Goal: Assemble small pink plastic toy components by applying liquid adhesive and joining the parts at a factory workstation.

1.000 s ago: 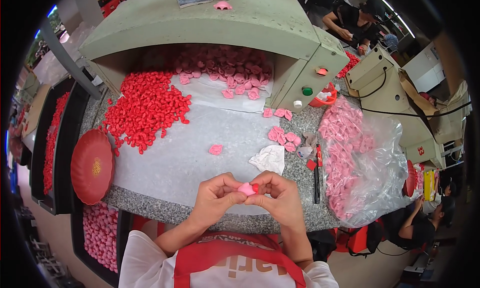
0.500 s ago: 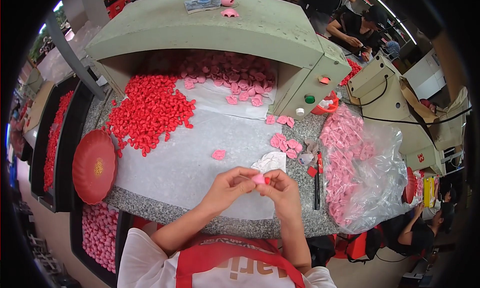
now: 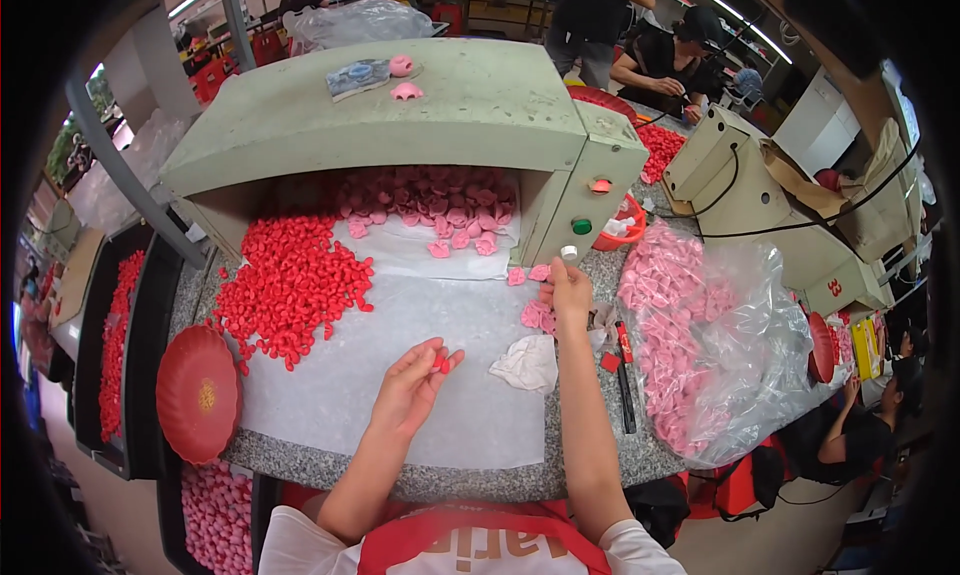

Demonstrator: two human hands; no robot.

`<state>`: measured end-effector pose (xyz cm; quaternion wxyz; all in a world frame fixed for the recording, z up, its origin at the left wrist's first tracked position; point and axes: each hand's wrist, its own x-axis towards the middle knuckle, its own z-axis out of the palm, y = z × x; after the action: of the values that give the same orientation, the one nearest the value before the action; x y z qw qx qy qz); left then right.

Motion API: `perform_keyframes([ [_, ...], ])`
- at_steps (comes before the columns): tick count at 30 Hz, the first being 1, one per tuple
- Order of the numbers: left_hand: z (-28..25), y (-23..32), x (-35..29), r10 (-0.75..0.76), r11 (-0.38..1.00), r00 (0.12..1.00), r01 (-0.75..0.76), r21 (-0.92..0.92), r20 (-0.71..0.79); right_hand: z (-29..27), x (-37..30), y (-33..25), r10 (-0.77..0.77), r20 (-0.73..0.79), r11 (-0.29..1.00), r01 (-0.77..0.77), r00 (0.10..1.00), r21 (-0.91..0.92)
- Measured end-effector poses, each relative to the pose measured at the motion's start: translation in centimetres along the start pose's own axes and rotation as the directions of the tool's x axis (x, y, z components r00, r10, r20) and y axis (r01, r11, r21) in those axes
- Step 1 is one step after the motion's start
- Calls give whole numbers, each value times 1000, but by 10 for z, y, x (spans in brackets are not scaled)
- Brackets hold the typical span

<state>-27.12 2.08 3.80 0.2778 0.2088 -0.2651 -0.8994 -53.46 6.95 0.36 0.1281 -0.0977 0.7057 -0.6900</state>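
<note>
Over the pale sheet (image 3: 330,405), my left hand (image 3: 405,385) is raised with its fingers closed on a small glossy red piece (image 3: 442,363). My right hand (image 3: 571,293) reaches forward by the right end of the machine opening, beside a few loose pink petal-like pieces (image 3: 535,317). More pink pieces (image 3: 516,276) lie just left of its fingertips. Its fingers are partly hidden, and whether they hold a piece cannot be made out. A crumpled white cloth (image 3: 526,363) lies between my two forearms.
A pale green machine (image 3: 380,110) stands ahead, with pink pieces inside and a red heap (image 3: 290,285) at its left. A red scalloped bowl (image 3: 199,395) sits at the left edge. On the right are a black pen (image 3: 626,400) and a clear bag of pink pieces (image 3: 670,325).
My hands have parted. The right moved forward and right to the pink pieces; the left moved left with the red piece. The view has tilted upward, showing more of the room.
</note>
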Motion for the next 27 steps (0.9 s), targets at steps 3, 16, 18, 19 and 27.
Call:
perform_keyframes([
  [3, 0, 12, -11, -73, 981, 993, 56, -184, -88, 10, 12, 2, 80, 57, 991, -86, 995, 106],
  [16, -11, 16, -20, -161, 887, 986, 159, -435, 31, 12, 17, -6, 167, 65, 969, -175, 984, 172],
  [18, -10, 16, -21, -181, 851, 980, 197, -486, 80, 11, 16, -7, 163, 67, 971, -172, 984, 166],
  [19, -10, 15, -21, -181, 851, 980, 197, -486, 80, 10, 16, -7, 160, 68, 972, -169, 985, 161],
  [27, -9, 14, -27, -19, 988, 997, 7, -154, -74, 15, 9, -5, 129, 57, 985, -135, 990, 104],
])
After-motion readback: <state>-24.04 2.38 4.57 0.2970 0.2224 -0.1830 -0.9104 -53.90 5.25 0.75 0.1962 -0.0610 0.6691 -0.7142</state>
